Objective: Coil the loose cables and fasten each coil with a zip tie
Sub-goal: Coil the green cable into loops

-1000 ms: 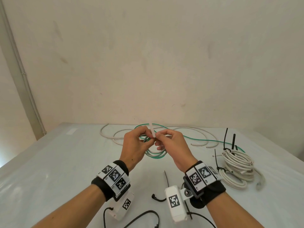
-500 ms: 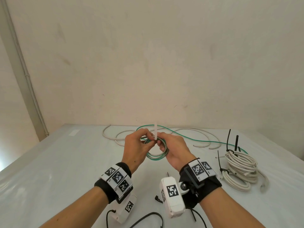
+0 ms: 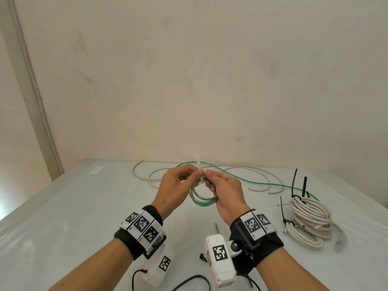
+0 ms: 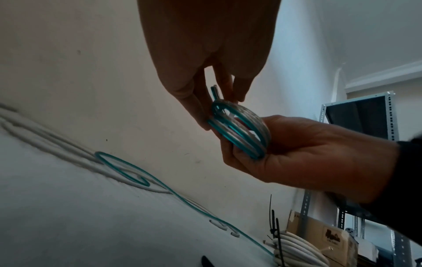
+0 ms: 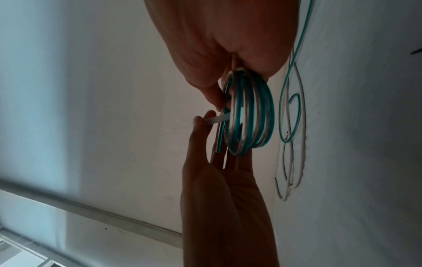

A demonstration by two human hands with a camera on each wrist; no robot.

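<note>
Green-and-white cable coil (image 3: 202, 197) held between both hands above a pale table (image 3: 73, 206).
Left hand (image 3: 174, 187) pinches the white zip tie (image 3: 199, 168); right hand (image 3: 225, 194) grips the coil, a plain cream wall (image 3: 189, 80) beyond.

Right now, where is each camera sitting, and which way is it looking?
Head: on the person's head, looking forward and down at the white table; both forearms and hands show.
Left wrist: along the left hand toward the wall; the right hand shows too.
Right wrist: along the right hand, the left below it.
All three share the small green-and-white cable coil and the translucent white zip tie.
</note>
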